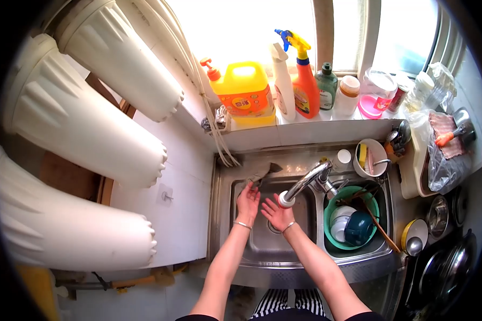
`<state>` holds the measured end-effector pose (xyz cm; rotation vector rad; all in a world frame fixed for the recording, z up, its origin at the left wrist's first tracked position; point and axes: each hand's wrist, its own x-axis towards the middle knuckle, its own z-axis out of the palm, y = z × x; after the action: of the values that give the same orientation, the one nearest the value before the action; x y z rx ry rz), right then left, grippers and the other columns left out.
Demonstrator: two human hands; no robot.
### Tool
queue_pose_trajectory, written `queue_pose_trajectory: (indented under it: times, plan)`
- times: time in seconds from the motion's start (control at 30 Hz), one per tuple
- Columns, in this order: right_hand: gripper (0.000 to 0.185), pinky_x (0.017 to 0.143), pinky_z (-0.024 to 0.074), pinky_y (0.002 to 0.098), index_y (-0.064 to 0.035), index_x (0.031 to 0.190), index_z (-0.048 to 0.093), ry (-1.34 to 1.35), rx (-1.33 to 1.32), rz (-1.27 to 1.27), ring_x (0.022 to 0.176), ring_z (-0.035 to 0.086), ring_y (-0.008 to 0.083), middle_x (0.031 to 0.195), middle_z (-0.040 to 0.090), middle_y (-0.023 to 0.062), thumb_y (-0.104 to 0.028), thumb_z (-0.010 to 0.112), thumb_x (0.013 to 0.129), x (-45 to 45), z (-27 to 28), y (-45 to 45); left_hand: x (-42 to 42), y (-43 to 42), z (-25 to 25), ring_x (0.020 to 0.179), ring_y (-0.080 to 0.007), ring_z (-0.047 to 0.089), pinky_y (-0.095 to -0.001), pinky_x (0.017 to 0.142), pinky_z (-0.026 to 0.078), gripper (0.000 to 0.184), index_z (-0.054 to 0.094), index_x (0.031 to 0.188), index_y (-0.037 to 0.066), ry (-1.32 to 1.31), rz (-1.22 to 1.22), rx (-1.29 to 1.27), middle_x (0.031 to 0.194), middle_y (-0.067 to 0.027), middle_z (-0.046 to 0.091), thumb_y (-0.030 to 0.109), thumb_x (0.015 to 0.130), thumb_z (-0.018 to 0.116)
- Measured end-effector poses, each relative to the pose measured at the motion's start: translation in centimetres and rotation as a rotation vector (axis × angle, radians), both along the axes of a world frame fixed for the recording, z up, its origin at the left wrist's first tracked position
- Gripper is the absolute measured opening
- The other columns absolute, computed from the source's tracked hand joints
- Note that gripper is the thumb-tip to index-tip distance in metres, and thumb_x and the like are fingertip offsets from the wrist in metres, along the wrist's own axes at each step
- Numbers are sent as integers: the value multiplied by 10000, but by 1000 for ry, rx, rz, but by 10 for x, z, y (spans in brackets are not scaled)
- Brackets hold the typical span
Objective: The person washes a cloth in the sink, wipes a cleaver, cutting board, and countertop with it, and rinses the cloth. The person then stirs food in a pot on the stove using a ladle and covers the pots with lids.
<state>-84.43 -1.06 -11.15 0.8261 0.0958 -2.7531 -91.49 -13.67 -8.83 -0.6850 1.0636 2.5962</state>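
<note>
One faucet, diagonal, spout toward right hand.

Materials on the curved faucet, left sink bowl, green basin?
Curved faucet: probably chromed metal, polished; bright, mirror-like highlights, though plated plastic can't be ruled out.
Left sink bowl: likely stainless steel, satin; grey with soft, blurred reflections.
Green basin: likely plastic, smooth with slight sheen; even colour throughout.

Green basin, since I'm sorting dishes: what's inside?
White dishes, a dark teal bowl and part of a long brown stick show; anything beneath them is covered.
</note>
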Motion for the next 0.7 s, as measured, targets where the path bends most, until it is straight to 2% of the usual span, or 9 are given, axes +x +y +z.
queue_pose_trajectory:
  times: [0.07,0.17,0.23,0.3,0.33,0.4,0.47,0.53,0.7]
  plan:
    - [429,958,413,462,-121,1128,549,2,-22,24,1029,567,287,1076,611,103,-452,554,855,2,9,-4,44,3,9,881,-173,575,-318,817,472,240,612,1018,34,40,-25,8,919,-57,613,233,903,543]
    - [420,888,457,450,-85,1068,568,407,-23,48,998,578,272,1031,625,97,-446,562,853,2,1,-5,109,-2,22,816,-183,595,-332,782,496,226,623,917,18,32,-94,-57,872,-79,626,223,919,528]
    - [321,730,513,390,-72,1063,572,247,137,16,844,617,242,950,642,73,-342,549,893,6,7,-9,145,-10,24,814,-183,600,-349,787,497,233,618,857,14,1,-135,-137,852,-82,624,217,923,525]
    - [205,583,514,317,-58,1052,580,102,320,-65,704,622,178,878,641,51,-205,536,916,15,14,-15,172,-24,30,916,-175,572,-354,818,482,201,600,953,36,-64,-200,-234,938,-69,602,221,923,527]
    - [205,583,514,317,-58,1052,580,98,324,-65,704,622,178,878,641,51,-205,536,916,21,17,-16,181,-28,33,960,-172,556,-350,839,471,214,584,1026,44,-104,-182,-300,996,-69,585,223,924,526]
    - [193,584,511,324,-56,1031,589,93,715,104,716,620,146,877,637,43,-205,548,913,38,25,-20,193,-28,49,1002,-173,536,-346,859,458,261,539,1119,53,-85,-93,-318,1072,-70,554,228,925,524]
    - [217,602,508,309,-49,1032,594,127,746,84,729,617,124,880,640,33,-228,558,915,57,43,-34,192,-24,66,1044,-174,516,-342,879,445,333,495,1211,62,-61,-7,-332,1148,-71,523,233,926,523]
    - [225,632,483,255,-16,1002,608,189,671,178,731,599,106,867,642,30,-219,561,914,82,74,-46,185,-16,73,1085,-186,494,-328,911,421,449,396,1322,69,287,-18,-268,1254,-88,461,246,928,521]
    - [289,636,467,249,-9,974,623,211,734,90,728,571,90,802,616,7,-278,525,932,119,80,-84,179,-29,61,933,-159,567,-282,808,471,388,489,1227,16,190,-126,-327,1075,-87,577,280,943,498]
